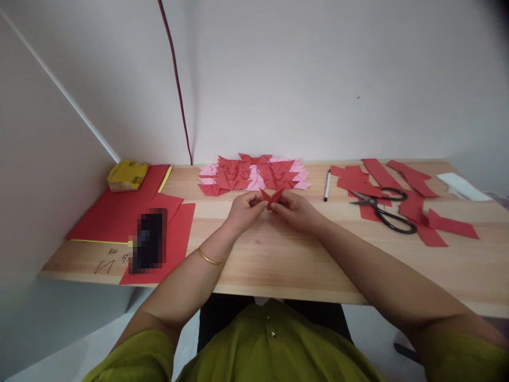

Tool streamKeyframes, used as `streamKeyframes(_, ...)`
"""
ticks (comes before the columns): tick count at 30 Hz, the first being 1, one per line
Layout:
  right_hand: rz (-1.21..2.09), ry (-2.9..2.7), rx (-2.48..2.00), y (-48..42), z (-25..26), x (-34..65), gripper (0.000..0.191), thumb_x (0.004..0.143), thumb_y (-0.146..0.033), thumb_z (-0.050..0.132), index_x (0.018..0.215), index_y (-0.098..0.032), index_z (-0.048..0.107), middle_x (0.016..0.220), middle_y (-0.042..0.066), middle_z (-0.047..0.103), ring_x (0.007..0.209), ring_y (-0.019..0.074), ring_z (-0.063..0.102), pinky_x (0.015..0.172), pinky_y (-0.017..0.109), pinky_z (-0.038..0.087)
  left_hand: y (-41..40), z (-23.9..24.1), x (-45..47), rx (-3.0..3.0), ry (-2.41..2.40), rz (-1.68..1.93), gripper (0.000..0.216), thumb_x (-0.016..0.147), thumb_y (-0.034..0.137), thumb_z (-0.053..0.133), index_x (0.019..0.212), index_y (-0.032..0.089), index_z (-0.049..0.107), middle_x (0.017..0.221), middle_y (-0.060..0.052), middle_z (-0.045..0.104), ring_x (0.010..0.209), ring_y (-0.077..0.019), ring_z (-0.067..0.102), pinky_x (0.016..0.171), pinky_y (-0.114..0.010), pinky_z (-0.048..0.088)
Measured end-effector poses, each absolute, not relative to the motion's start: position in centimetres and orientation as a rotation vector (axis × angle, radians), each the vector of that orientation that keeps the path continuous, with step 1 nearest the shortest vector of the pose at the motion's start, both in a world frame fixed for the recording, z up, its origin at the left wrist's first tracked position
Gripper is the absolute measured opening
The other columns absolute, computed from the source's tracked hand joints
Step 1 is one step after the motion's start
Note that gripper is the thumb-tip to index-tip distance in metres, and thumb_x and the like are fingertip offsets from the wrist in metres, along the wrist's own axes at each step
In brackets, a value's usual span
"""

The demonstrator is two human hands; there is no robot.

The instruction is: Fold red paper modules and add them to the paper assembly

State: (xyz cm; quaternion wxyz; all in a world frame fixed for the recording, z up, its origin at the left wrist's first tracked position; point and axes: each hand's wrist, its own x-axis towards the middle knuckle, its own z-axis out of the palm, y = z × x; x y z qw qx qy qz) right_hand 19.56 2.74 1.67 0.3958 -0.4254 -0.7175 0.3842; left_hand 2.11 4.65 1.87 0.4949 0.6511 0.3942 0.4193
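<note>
Between my two hands is a small folded piece of red paper (270,198), its two pointed ends sticking up in a V. My left hand (247,211) pinches its left side, fingers closed. On its right side the thumb and fingers of my right hand (293,211) are pressed together. The fingers hide much of the paper's lower part. Just beyond my hands, rows of folded red and pink paper pieces (274,172) lie close together on the wooden table (262,265).
Black-handled scissors (376,203) lie open among red paper scraps (382,175) at right, near a marker (327,185) and white paper (463,187). At left, large red sheets (99,212) lie under a yellow packet (128,175) and a blurred dark object (149,241). A wall rises behind.
</note>
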Motion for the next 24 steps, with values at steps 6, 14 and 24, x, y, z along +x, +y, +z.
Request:
streamKeyframes(6, 0.994, -1.909, -1.012, 2.73, 2.02, 19.60, 0.017, 0.086, -0.033, 0.049, 0.082, -0.018, 0.057, 0.075, 0.002, 0.059, 0.068, 0.0134, 0.054, 0.063, 0.026, 0.043, 4.69, 1.47, 2.38, 1.416, 0.848, 1.070, 0.013, 0.071, 0.026, 0.065, 0.071, 0.014, 0.059, 0.064, 0.000, 0.060, 0.061, -0.0108, 0.055, 0.061, -0.025, 0.042)
streamKeyframes(14, 0.862, -2.009, -1.028, 2.45, 1.90, 19.55, 0.018, 0.087, -0.031, 0.048, 0.078, -0.018, 0.055, 0.071, 0.001, 0.057, 0.065, 0.0130, 0.050, 0.059, 0.024, 0.039, 4.36, 1.36, 2.74, 1.200, 0.827, 1.031, 0.027, 0.064, 0.027, 0.073, 0.085, 0.014, 0.061, 0.067, 0.000, 0.063, 0.062, -0.0101, 0.057, 0.064, -0.025, 0.046)
streamKeyframes(24, 0.805, -2.102, -0.999, 1.93, 2.66, 19.13, 0.013, 0.085, -0.023, 0.045, 0.076, -0.018, 0.053, 0.067, -0.001, 0.051, 0.061, 0.0120, 0.045, 0.057, 0.023, 0.034, 4.30, 1.29, 2.73, 1.309, 0.814, 1.109, 0.016, 0.066, 0.026, 0.070, 0.073, 0.014, 0.062, 0.069, 0.000, 0.064, 0.064, -0.0110, 0.057, 0.066, -0.026, 0.045)
